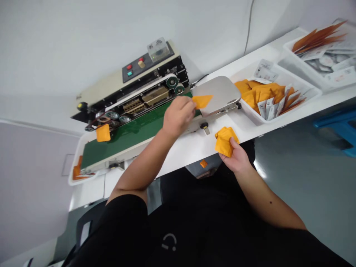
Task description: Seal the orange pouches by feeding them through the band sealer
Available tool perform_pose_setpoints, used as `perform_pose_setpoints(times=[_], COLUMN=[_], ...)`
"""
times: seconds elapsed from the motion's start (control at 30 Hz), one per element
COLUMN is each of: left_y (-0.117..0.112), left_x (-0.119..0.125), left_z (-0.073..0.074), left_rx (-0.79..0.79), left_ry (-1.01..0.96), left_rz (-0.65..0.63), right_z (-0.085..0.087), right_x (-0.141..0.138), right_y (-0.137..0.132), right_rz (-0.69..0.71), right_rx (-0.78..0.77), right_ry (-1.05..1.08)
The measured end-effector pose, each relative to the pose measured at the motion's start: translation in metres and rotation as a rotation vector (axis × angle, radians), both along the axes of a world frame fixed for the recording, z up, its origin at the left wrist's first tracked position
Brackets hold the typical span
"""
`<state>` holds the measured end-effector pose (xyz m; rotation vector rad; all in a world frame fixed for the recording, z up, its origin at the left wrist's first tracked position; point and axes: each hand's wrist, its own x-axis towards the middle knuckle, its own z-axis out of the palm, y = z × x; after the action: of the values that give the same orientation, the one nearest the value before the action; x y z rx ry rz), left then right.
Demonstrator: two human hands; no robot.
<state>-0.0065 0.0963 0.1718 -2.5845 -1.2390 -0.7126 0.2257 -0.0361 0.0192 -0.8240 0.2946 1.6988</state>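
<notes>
My left hand (178, 115) is shut on a flat orange pouch (202, 101), pinching its edge just above the green conveyor belt (130, 133) of a band sealer (147, 89). The pouch's tip reaches over a brushed steel plate (217, 94) beside the belt. My right hand (235, 157) grips a folded or stacked orange pouch (225, 141) over the white bench (183, 146). Another orange pouch (103, 132) lies at the far end of the belt, by the sealer's rollers.
A white tray (278, 107) holds orange pouches and white packets. Behind it, a white bin (303, 70) holds brown sachets and printed packets. A white catch tray (76, 163) with orange pouches sits past the belt's end. A small orange piece (203, 163) lies below the bench edge.
</notes>
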Motion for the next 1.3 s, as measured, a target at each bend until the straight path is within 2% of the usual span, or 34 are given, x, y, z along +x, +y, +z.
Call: perform_pose_setpoints(times=[0.1,0.2,0.4,0.63,0.7,0.8,0.83,0.9,0.97,1.03,1.1,1.17,1.23,1.3], left_y=[0.036,0.059,0.071,0.063,0.048,0.004,-0.016,-0.058,-0.096,-0.126,-0.143,-0.15,-0.151,-0.149], left_x=[-0.01,-0.016,-0.018,-0.036,-0.041,-0.044,-0.042,-0.035,-0.026,-0.017,-0.01,-0.005,-0.002,0.001], left_z=[0.01,0.013,0.016,0.023,0.028,0.029,0.025,0.007,-0.021,-0.053,-0.082,-0.101,-0.112,-0.117], left_rx=[0.022,0.014,-0.058,-0.004,0.019,0.051,0.045,-0.013,-0.156,-0.323,-0.422,-0.428,-0.364,-0.281], left_ry=[0.1,0.138,0.187,0.224,0.227,0.165,0.123,0.008,-0.154,-0.336,-0.493,-0.574,-0.547,-0.438], left_rz=[0.152,0.185,0.281,0.369,0.399,0.377,0.337,0.227,0.153,0.125,0.118,0.1,0.023,-0.136], right_z=[-0.001,-0.001,0.005,-0.003,-0.003,0.002,0.004,0.009,0.014,0.018,0.021,0.023,0.025,0.026], right_x=[0.001,0.003,0.009,0.012,0.012,0.008,0.006,0.001,-0.005,-0.012,-0.02,-0.026,-0.032,-0.037], right_y=[-0.001,-0.001,-0.001,-0.005,-0.007,-0.011,-0.013,-0.016,-0.019,-0.022,-0.025,-0.027,-0.029,-0.03], right_rz=[0.004,-0.003,-0.023,-0.013,-0.008,-0.004,0.0,0.011,0.031,0.066,0.112,0.148,0.154,0.138], right_rx=[-0.003,-0.003,-0.03,0.05,0.075,0.101,0.108,0.126,0.154,0.191,0.226,0.244,0.24,0.234], right_ry=[0.008,0.016,0.029,-0.012,-0.02,-0.035,-0.043,-0.072,-0.117,-0.152,-0.168,-0.178,-0.189,-0.192])
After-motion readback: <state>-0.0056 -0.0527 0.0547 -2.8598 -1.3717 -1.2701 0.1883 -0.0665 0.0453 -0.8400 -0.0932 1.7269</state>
